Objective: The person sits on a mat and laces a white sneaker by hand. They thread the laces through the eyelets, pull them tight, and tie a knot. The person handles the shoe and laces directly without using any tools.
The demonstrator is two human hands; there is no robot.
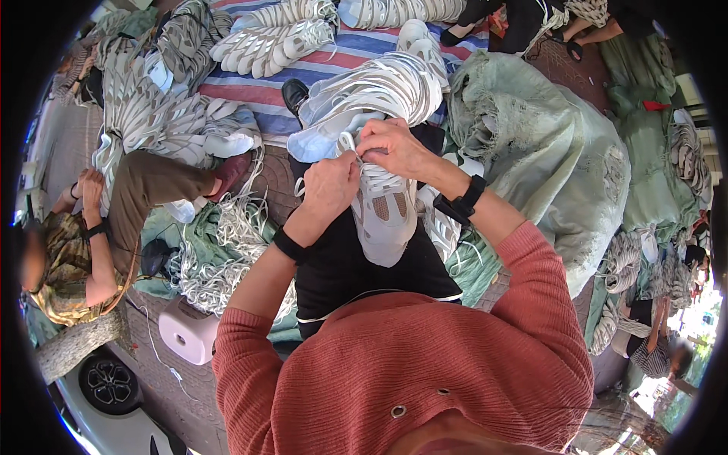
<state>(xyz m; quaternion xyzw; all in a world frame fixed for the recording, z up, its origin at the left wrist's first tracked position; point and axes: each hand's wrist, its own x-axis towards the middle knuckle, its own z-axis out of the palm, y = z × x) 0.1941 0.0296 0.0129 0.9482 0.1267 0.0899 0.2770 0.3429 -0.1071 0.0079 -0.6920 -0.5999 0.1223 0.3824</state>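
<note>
A pale grey and beige sneaker upper (383,216) rests toe toward me on my lap, over black trousers. White shoelace (346,142) runs through its eyelets, and a loop of it stands up at the ankle end. My left hand (331,186) is closed with its fingertips pinched on the shoelace at the left of the opening. Just across from it, my right hand (396,150) is also closed, thumb and fingers gripping the lace. The fingertips of both hands nearly meet. Beyond them lies a long nested stack of similar uppers (394,87).
More stacked uppers (155,114) lie at the far left, beside a seated person. Loose white laces (220,265) heap on green cloth to my left, near a pink stool (187,331). A bulky pale green sack (538,152) stands at right. A striped sheet (258,98) spreads ahead.
</note>
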